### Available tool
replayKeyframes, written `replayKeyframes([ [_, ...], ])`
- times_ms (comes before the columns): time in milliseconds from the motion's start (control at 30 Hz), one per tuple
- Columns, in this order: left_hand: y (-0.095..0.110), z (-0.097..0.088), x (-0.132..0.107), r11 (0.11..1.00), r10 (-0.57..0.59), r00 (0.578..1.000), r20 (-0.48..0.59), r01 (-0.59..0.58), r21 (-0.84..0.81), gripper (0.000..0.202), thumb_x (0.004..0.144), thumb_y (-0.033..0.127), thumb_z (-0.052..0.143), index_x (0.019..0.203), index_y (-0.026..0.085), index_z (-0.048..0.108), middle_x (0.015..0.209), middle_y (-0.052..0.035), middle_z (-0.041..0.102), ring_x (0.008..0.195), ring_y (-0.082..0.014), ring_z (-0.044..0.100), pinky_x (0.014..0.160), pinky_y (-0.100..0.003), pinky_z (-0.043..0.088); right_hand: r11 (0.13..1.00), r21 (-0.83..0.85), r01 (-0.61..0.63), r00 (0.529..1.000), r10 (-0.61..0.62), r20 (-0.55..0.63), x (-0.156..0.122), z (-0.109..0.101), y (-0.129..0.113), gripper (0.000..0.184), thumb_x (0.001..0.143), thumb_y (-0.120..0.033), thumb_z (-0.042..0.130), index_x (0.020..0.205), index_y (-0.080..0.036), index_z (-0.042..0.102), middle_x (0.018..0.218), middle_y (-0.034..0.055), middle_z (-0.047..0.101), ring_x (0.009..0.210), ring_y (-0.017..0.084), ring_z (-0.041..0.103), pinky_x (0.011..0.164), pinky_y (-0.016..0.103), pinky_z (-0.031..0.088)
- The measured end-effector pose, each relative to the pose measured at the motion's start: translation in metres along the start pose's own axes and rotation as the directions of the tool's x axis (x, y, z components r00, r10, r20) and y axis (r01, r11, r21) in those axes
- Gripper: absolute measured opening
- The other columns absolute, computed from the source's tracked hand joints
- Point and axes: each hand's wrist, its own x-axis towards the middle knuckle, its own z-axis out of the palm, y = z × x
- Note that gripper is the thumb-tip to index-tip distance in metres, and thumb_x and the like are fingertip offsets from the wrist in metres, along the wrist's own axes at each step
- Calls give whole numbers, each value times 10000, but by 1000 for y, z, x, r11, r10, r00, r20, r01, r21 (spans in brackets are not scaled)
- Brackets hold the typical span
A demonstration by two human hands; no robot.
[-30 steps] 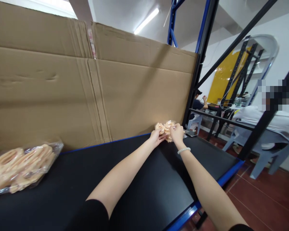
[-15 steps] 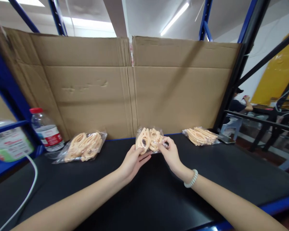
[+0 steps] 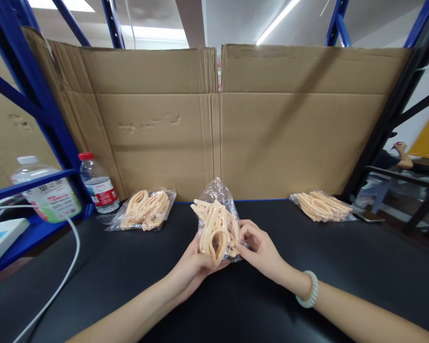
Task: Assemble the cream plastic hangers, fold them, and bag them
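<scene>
In the middle of the head view, a clear plastic bag of beige clothes-peg-like clips (image 3: 218, 231) is raised over the black table. My left hand (image 3: 196, 264) supports it from the left and below, thumb in front and fingers underneath. Pinched at the bag's lower right edge are the fingers of my right hand (image 3: 262, 247), a pale coil bracelet (image 3: 308, 289) on that wrist. Loose film at the bag's top stands up. A similar bag of clips (image 3: 146, 209) lies at the back left, and another bag (image 3: 320, 206) at the back right.
Cardboard sheets (image 3: 157, 128) wall off the back of the black table (image 3: 128, 276). A red-capped bottle (image 3: 100, 186) and a large white-capped jug (image 3: 50, 190) stand left, near a white cable (image 3: 69, 267). A phone (image 3: 368, 216) lies back right; beyond the frame, a person (image 3: 396, 159) sits.
Both hands have brought the bag nearer and tilted it, so its loose film now points up. My view has shifted to the left; the other bags lie where they were.
</scene>
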Motion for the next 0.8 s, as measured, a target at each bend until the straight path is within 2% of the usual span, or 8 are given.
replayKeyframes([
  [67, -1, -2, 2, 1000, 3, 999, -45, -3, -11, 834, 495, -84, 535, 1244, 269, 443, 1166, -39, 657, 1115, -283, 602, 969, -504, 477, 1000, 22, -10, 1000, 10, 28, -1, -1, 1, 169, 784, -176, 638, 797, -216, 474, 1012, 25, 517, 840, 143, 548, 696, 256, 442],
  [133, 0, -5, 5, 1000, -9, 996, -93, 7, -25, 831, 480, -90, 544, 1222, 267, 437, 1130, -27, 663, 1080, -276, 617, 954, -509, 487, 994, 94, -61, 998, 60, 19, -1, -2, 3, 252, 780, -185, 656, 911, -245, 451, 1008, 9, 509, 840, 136, 566, 701, 254, 459],
  [267, 3, -9, 8, 998, -43, 992, -116, 37, -56, 844, 465, -93, 569, 1219, 264, 440, 1121, -35, 669, 1007, -259, 646, 904, -476, 525, 936, 284, -209, 977, 212, 20, 1, -6, 3, 670, 707, -234, 751, 1243, -311, 356, 1191, 51, 496, 965, 179, 599, 809, 323, 507],
  [333, 6, -11, 9, 998, -56, 994, -94, 53, -38, 848, 462, -89, 567, 1229, 258, 465, 1098, -46, 680, 971, -255, 657, 859, -438, 547, 879, 377, -291, 954, 294, 51, 3, -10, 0, 779, 702, -281, 761, 1341, -314, 316, 1249, 73, 486, 1035, 210, 592, 897, 386, 494],
  [400, 8, -14, 11, 999, -50, 997, -54, 50, -2, 857, 457, -88, 568, 1239, 254, 492, 1098, -56, 681, 969, -267, 657, 823, -412, 558, 847, 395, -356, 931, 358, 73, 5, -14, -4, 709, 732, -334, 737, 1340, -289, 375, 1245, 77, 503, 1069, 225, 586, 944, 409, 476],
  [500, 10, -19, 13, 997, 4, 1000, 5, -5, 71, 857, 490, -71, 617, 1270, 264, 500, 1160, -66, 665, 1008, -281, 646, 822, -387, 552, 884, 273, -380, 925, 372, 82, 7, -16, -5, 580, 749, -351, 724, 1267, -252, 483, 1215, 81, 544, 1084, 236, 583, 942, 404, 486],
  [667, 5, -15, 18, 933, 225, 974, 4, -217, 286, 802, 581, 54, 784, 1306, 221, 484, 1230, -93, 640, 1124, -272, 604, 960, -341, 483, 956, 113, -269, 963, 268, 30, 9, -11, 4, 470, 781, -306, 682, 1215, -254, 509, 1165, 70, 600, 1083, 232, 580, 912, 405, 503],
  [800, -2, -5, 18, 816, 374, 926, 40, -350, 460, 755, 670, 109, 758, 1347, 216, 442, 1301, -105, 595, 1160, -279, 589, 1005, -358, 457, 986, 14, -166, 985, 166, -36, 12, -4, 14, 379, 800, -285, 651, 1159, -245, 538, 1165, 58, 610, 1060, 222, 589, 929, 402, 484],
])
